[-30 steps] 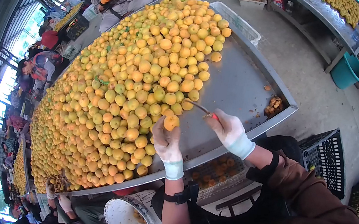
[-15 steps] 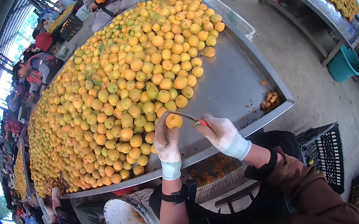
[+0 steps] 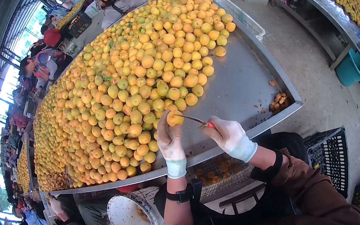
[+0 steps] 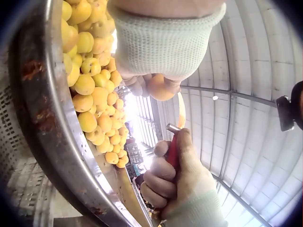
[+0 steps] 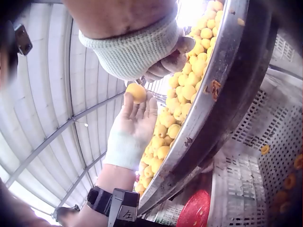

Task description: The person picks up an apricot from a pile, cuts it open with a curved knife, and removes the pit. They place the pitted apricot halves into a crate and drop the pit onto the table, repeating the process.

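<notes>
Fruit (image 3: 174, 119), knife (image 4: 173, 148) nearer than 1 second ago

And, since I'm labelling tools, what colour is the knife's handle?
The knife handle is red, clearest in the left wrist view.

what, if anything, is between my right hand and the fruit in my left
Only the knife, which the right hand grips and which spans the gap to the fruit in the left hand. Nothing else visible stands between them.

Grey floor (image 3: 321, 99), pale panelled roof (image 4: 253, 56)
</notes>
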{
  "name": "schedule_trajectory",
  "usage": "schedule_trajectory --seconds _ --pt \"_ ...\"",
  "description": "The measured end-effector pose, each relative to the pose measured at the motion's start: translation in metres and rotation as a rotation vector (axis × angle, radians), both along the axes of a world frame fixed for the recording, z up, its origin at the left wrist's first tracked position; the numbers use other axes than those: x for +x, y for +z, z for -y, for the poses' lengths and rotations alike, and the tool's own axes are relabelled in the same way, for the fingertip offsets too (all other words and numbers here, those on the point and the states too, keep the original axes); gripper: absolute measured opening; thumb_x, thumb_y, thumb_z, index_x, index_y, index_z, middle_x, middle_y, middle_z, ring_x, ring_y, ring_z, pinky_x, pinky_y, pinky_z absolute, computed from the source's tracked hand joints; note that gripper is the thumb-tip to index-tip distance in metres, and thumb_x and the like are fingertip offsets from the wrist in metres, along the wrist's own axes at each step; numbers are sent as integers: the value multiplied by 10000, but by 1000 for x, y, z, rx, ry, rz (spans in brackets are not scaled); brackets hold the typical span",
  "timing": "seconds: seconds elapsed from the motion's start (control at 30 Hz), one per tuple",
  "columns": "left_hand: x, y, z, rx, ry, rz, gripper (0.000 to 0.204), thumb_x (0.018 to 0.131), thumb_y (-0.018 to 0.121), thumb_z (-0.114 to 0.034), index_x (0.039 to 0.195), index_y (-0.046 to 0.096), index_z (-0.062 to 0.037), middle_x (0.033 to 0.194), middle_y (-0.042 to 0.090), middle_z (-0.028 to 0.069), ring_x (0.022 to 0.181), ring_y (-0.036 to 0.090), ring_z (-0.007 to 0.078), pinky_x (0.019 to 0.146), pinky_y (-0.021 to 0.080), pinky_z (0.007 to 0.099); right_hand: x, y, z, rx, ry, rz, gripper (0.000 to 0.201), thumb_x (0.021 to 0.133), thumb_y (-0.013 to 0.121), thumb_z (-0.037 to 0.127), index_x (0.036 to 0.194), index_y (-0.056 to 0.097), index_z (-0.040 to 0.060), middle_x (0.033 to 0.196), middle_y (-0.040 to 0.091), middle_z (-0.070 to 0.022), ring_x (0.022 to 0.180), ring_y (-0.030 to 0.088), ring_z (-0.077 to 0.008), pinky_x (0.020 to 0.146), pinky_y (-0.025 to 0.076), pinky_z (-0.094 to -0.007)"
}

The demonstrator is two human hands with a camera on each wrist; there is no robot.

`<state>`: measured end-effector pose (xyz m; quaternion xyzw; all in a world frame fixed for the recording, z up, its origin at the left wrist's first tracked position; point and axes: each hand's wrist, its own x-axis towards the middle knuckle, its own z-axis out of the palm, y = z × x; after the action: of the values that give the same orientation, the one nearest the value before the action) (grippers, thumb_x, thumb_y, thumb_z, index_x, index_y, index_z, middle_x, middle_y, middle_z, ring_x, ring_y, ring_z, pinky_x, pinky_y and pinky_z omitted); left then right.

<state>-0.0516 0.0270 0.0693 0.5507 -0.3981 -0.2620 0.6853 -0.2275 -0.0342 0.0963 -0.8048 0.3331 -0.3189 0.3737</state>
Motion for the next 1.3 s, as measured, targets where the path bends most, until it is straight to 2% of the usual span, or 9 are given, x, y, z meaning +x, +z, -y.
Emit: schedule_trajectory --seconds 0.43,0.5,0.63,0.7,0.83,0.93,1.1,1.2,1.3 --pt "0 4 -1 21 12 19 597 913 685 -242 1362 427 55 1296 536 137 1152 539 202 1009 423 326 6 -5 -3 -100 -43 -51 319 952 555 382 890 545 70 709 614 -138 678 624 -365 565 493 -433" --pt "0 1 -1 19 -2 -52 633 897 708 -290 1353 434 53 1285 544 135 1134 550 193 982 445 317 9 -6 -6 -79 -50 -59 258 932 607 289 874 515 55 695 566 -159 678 602 -394 558 462 -439" --pt "1 -2 -1 -15 13 -64 636 881 729 -293 1335 448 52 1265 557 127 1120 559 185 970 458 314 10 -5 -8 -63 -41 -92 259 929 609 293 878 512 58 709 576 -156 680 606 -388 558 465 -442" --pt "2 1 -1 -8 47 -2 615 875 738 -266 1319 459 53 1249 563 123 1122 560 189 978 457 321 11 -7 -6 -139 -64 -130 330 946 563 386 874 524 67 670 600 -133 647 622 -354 538 487 -430" --pt "2 13 -3 -35 33 41 585 876 737 -240 1304 469 55 1239 564 125 1124 561 198 973 466 327 9 -10 -3 -160 -38 -113 324 941 574 379 872 518 67 670 596 -133 640 617 -357 534 481 -432" --pt "3 8 -4 -51 5 2 499 891 704 -147 1291 484 55 1204 583 122 1126 566 202 1007 431 328 10 -10 -5 -152 -23 -98 318 940 580 368 869 514 66 673 594 -136 639 616 -357 534 477 -435" --pt "-11 2 -2 -36 -60 -141 519 954 619 -339 1238 479 72 1147 595 142 1048 622 253 932 520 394 14 -11 -16 18 4 -64 319 959 552 363 900 501 53 681 590 -162 655 615 -383 549 479 -457" --pt "-16 -2 2 -57 -75 -142 516 977 559 -390 1193 463 69 1129 595 152 1027 641 282 885 556 429 19 -12 -19 56 -7 -73 333 971 525 379 923 490 51 700 600 -178 667 613 -403 554 483 -466" --pt "-26 3 1 -29 -86 -224 505 994 518 -412 1172 444 55 1121 589 148 1060 637 292 908 529 413 22 -12 -19 57 -16 -80 335 980 504 388 944 492 55 717 612 -184 668 614 -409 555 486 -471"
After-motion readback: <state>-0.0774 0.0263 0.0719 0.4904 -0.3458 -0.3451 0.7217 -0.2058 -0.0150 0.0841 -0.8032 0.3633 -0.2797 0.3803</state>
